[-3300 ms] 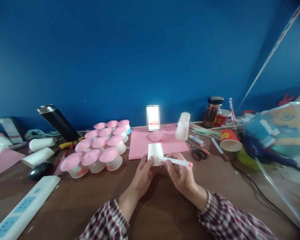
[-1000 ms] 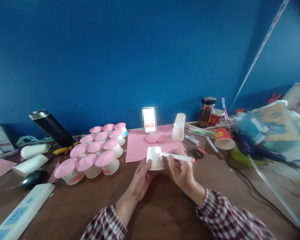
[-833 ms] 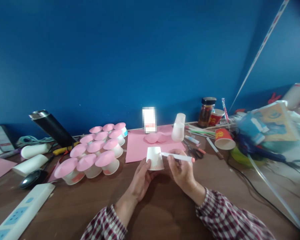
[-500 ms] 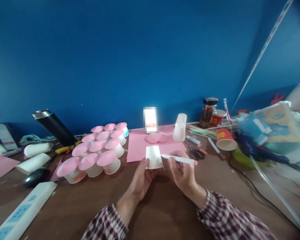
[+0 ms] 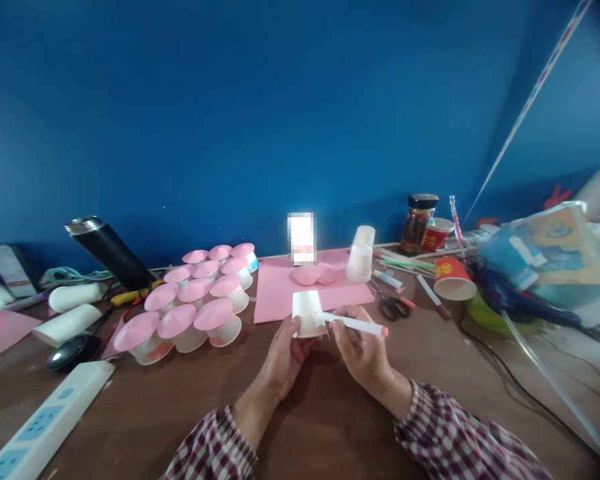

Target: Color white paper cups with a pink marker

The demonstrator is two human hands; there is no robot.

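Note:
My left hand (image 5: 286, 357) is closed around the lower part of a white paper cup (image 5: 309, 312), which stands upside down above the table's front. Between the fingers of my right hand (image 5: 364, 350) is a white marker (image 5: 357, 324) with a pinkish-red end pointing right. Its tip meets the right side of the cup's wall, or very nearly so; I cannot make out any line there. Behind the cup lie pink paper sheets (image 5: 275, 293) with pink paper cones (image 5: 307, 274) on them.
Several upturned cups with pink cone tops (image 5: 177, 320) stand at left. White cups (image 5: 360, 260) are stacked behind the marker. Scissors (image 5: 394, 307), a red paper cup (image 5: 454, 279) and a glue gun (image 5: 525, 300) lie at right. A power strip (image 5: 50, 413) sits front left.
My right hand has moved slightly left, bringing the marker's tip onto or close against the cup's wall. My left hand and the cup stay nearly in place.

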